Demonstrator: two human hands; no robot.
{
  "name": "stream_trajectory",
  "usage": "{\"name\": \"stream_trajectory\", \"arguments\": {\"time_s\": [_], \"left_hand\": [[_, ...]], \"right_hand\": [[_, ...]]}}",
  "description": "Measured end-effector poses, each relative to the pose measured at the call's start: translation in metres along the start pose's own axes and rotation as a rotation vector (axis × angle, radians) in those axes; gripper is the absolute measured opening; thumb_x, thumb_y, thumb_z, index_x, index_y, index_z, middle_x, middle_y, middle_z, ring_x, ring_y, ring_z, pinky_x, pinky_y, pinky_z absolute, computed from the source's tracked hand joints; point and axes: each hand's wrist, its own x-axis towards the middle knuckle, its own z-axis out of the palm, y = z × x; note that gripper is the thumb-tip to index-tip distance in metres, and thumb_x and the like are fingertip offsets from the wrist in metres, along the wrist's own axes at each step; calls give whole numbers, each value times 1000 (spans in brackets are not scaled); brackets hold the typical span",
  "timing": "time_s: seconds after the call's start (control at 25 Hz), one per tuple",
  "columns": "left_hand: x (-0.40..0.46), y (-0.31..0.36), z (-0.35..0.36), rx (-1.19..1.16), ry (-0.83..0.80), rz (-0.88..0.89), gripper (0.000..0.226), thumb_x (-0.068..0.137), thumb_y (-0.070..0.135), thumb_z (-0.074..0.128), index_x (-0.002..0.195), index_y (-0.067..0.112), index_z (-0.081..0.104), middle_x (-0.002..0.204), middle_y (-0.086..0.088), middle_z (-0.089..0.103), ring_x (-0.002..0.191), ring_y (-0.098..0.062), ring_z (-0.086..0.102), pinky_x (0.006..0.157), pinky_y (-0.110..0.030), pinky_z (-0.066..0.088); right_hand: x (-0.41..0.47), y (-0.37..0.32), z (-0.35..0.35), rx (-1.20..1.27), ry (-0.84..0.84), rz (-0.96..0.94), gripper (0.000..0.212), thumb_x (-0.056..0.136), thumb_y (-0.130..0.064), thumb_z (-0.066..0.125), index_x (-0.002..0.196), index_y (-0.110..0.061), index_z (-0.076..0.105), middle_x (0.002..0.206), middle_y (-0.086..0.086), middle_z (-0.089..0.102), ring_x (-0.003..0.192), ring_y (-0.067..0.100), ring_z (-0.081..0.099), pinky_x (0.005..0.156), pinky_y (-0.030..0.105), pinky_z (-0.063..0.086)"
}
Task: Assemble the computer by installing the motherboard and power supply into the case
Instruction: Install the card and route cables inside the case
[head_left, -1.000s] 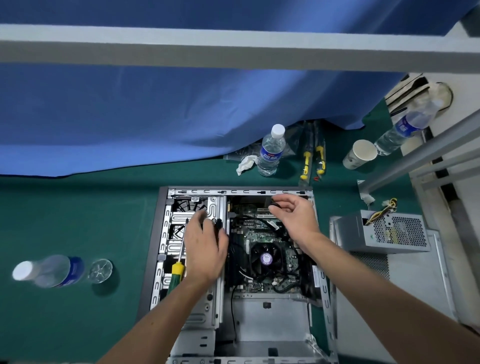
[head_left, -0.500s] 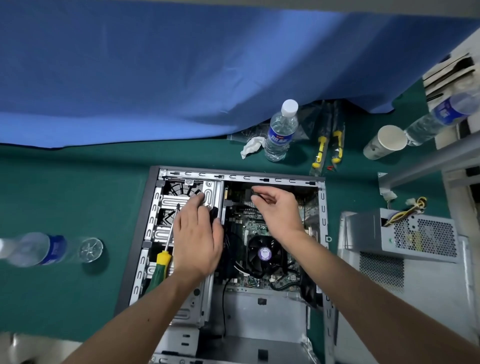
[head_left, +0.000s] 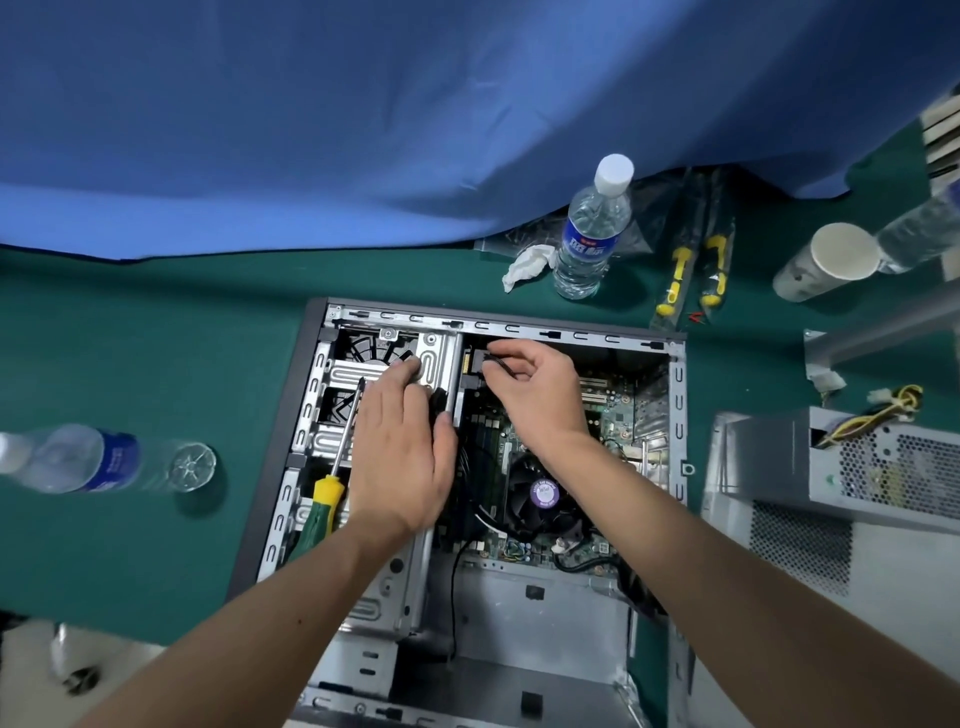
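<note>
A green mat (head_left: 130, 338) (blue curtain (head_left: 363, 114) behind) bears the case (head_left: 678, 395); the left hand (head_left: 402, 457) lies spread flat, the right hand (head_left: 535, 384) pinches a black connector (head_left: 480, 359).

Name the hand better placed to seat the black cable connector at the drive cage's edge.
Right. The right hand already pinches the black connector; the left hand rests flat on the drive cage.

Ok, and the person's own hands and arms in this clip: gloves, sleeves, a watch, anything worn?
Nothing worn that the head view shows. The left hand and right hand are bare, with no gloves, rings or watch visible. Both forearms are bare down to the bottom edge of the picture; no sleeve or cuff comes into view.
</note>
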Motion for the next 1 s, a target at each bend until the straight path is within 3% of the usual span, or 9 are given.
{"name": "stream_trajectory", "arguments": {"time_s": [0.2, 0.6, 0.84, 1.0], "left_hand": [[-2, -2, 0, 14, -10, -7, 22, 99, 31, 34, 99, 13, 46, 138, -7, 42, 131, -24, 38, 114, -38, 28], [-3, -1, 0, 13, -19, -18, 20, 99, 31, 34, 97, 14, 45, 140, -6, 40, 132, -23, 36, 114, -39, 26], [-2, 0, 1, 17, -12, -14, 20, 98, 32, 34, 96, 15, 44, 139, -7, 41, 131, -23, 36, 113, -37, 25], [-1, 1, 2, 13, -6, -10, 19, 97, 32, 34, 95, 16, 42, 138, -6, 41, 129, -24, 37, 111, -38, 26]], "right_hand": [[-4, -2, 4, -54, 7, 8, 17, 86, -22, 69, 102, -25, 75, 96, -15, 72, 93, -5, 63, 87, 22, 53], [-2, 1, 6, -46, -25, -13, 16, 88, -21, 71, 103, -21, 75, 88, -23, 67, 82, -15, 60, 76, 6, 47], [6, -3, 3, -92, -31, -36, 18, 86, -18, 73, 103, -18, 78, 96, -11, 74, 84, -4, 64, 87, 16, 51], [10, -5, 4, -101, -19, 15, 15, 84, -18, 76, 99, -21, 79, 87, -16, 71, 79, -7, 63, 82, 13, 49]]}}
